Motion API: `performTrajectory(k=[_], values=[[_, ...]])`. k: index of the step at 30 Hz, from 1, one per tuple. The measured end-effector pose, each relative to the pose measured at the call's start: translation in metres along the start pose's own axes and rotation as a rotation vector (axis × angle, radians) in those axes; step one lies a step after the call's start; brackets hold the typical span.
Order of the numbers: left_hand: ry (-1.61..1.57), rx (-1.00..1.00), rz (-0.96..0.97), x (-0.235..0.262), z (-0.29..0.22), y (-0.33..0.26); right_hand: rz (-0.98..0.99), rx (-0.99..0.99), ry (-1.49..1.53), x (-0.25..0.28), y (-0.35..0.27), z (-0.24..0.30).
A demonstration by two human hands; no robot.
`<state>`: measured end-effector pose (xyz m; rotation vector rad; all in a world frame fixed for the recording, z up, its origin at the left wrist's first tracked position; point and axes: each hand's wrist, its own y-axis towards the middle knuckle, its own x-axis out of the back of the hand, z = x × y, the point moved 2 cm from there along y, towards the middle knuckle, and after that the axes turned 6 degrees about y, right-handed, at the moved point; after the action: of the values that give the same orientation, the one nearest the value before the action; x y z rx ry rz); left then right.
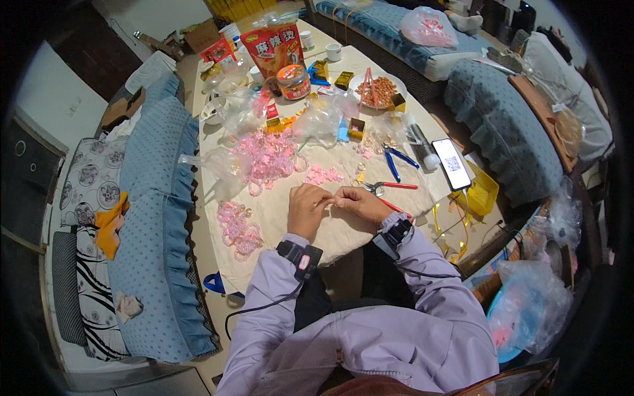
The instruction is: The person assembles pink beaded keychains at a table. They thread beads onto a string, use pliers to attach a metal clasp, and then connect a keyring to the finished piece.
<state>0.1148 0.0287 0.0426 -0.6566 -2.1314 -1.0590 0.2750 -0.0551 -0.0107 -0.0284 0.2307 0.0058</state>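
Observation:
Near the front edge of a cloth-covered table (290, 254), my left hand (308, 210) and my right hand (362, 203) meet, fingertips pinched together. Whatever they hold is too small to make out. Loose pink pieces (323, 175) lie just beyond my fingers, with a big heap of pink beads (267, 155) farther left. Strings of pink beads, looped like bracelets (239, 231), rest left of my left hand. Beside my right hand are red-handled pliers (396, 186), partly hidden by that hand. Blue-handled pliers (396, 164) lie spread farther back.
A phone (452, 165) and a dark cylinder (422, 146) lie at the table's right edge. Farther back stand a plate of nuts (375, 90), a lidded jar (293, 82), a red food bag (274, 49) and clear plastic bags (323, 119). A yellow basket (484, 188) is at right.

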Motion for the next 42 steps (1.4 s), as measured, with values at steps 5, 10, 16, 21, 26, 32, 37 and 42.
performTrajectory(k=[5,10,16,21,26,32,37,42], values=[[0.045,0.022,0.045,-0.004,-0.002,-0.003,-0.061,0.075,0.138,0.001,-0.003,-0.004],[0.182,0.047,0.109,-0.015,-0.002,-0.011,-0.245,0.160,0.071,0.006,0.001,-0.017],[0.023,0.147,-0.014,0.008,0.010,-0.020,-0.400,0.174,-0.183,0.003,0.000,-0.004],[-0.180,0.574,-0.113,0.036,0.039,-0.054,-0.352,0.215,-0.325,-0.007,-0.002,0.005],[-0.074,0.448,-0.015,0.037,0.032,-0.083,-0.326,0.270,-0.585,-0.006,-0.003,0.005],[0.146,0.409,0.002,0.025,0.024,-0.080,-0.332,0.251,-0.585,-0.010,-0.006,0.006],[0.237,0.424,0.011,0.014,0.025,-0.073,-0.328,0.276,-0.615,-0.011,-0.006,0.006],[0.131,0.389,-0.012,0.010,0.036,-0.079,-0.322,0.262,-0.610,-0.010,-0.007,0.005]])
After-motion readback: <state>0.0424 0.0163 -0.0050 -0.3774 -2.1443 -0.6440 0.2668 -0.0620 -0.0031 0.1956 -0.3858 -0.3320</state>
